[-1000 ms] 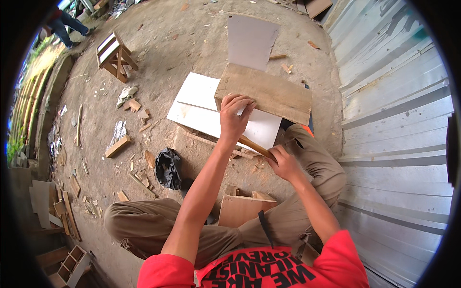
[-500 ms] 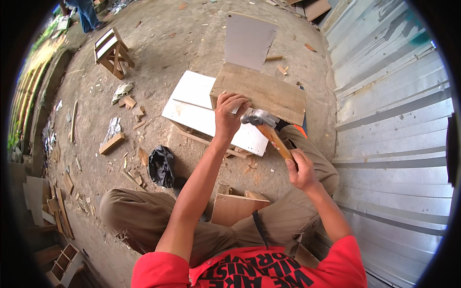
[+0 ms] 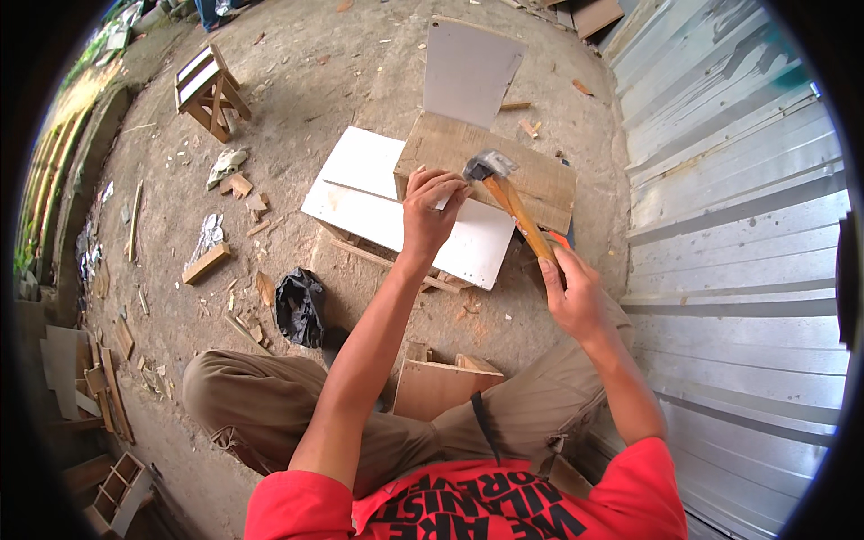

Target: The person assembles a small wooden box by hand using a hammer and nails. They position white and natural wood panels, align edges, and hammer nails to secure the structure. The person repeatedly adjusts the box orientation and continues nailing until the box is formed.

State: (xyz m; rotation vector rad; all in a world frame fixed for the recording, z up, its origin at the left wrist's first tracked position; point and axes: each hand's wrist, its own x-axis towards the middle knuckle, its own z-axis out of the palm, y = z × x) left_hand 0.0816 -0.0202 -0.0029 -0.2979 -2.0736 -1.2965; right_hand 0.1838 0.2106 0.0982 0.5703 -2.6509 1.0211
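Note:
My right hand [image 3: 574,292] is wrapped round the wooden handle of a claw hammer [image 3: 520,214]. Its metal head is raised over a rough brown wooden board [image 3: 544,184], close to my left fingertips. At that board's near left edge, my left hand [image 3: 432,211] is closed in a pinch; whatever is between the fingertips is too small or hidden to make out. The brown board rests on a white board structure [image 3: 360,166] with wooden slats underneath. A pale grey panel [image 3: 470,72] adjoins the brown board's far side.
Between my legs stands a small wooden box [image 3: 436,387]. A black plastic bag [image 3: 300,308] lies left of it. Wood scraps [image 3: 207,265] litter the concrete floor, and a small stool [image 3: 209,90] stands at the far left. Corrugated metal sheeting [image 3: 729,261] rises along the right.
The hammer head has lifted away from my left hand, up over the brown board, and my right hand has risen slightly. My left hand stays in the same place.

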